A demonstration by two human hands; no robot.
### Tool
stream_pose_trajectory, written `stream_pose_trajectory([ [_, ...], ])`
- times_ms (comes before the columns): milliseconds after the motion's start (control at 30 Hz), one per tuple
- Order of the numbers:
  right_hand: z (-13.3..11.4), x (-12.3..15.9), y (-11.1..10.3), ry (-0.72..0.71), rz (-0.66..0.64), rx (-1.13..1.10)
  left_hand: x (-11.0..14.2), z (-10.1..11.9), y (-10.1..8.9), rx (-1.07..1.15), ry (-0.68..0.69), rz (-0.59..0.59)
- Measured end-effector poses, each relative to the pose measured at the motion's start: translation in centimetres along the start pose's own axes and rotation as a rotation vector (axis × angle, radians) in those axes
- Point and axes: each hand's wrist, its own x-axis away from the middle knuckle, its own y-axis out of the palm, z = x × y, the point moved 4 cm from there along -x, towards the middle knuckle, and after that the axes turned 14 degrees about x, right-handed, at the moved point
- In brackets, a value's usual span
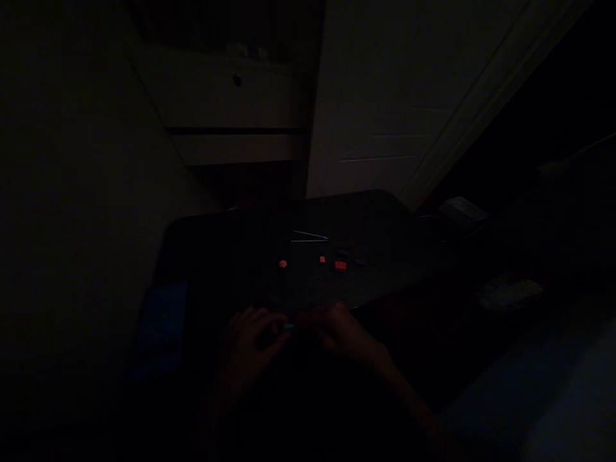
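Note:
The scene is very dark. My left hand (pixel 253 340) and my right hand (pixel 337 330) meet at the near edge of a dark table (pixel 385 256), fingers curled together. A tiny pale bluish piece (pixel 287 326) shows between their fingertips; I cannot make out what it is. Farther out on the table lie small red pieces (pixel 340 265), one more red piece (pixel 283 264) to the left, and two dim purple pieces (pixel 360 262). A thin pale stick-like item (pixel 310 237) lies beyond them.
A blue object (pixel 163 317) sits at the table's left side. A white door (pixel 409 96) and a drawer unit (pixel 231 96) stand behind. Pale items (pixel 510 294) lie on the dark floor at right.

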Motion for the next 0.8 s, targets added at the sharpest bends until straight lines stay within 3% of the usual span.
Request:
stream_pose_trajectory([
  [233, 0.0, -0.4, 0.1, 0.032, 0.084, -0.117, 0.0, -0.1, -0.1, -0.011, -0.008, 0.016],
  [567, -0.9, -0.6, -0.4, -0.013, -0.056, 0.072, -0.1, 0.1, -0.1, 0.001, 0.009, 0.009],
  [800, -0.9, -0.5, -0.8, 0.018, 0.005, -0.022, -0.1, -0.1, -0.1, -0.003, -0.023, 0.008],
])
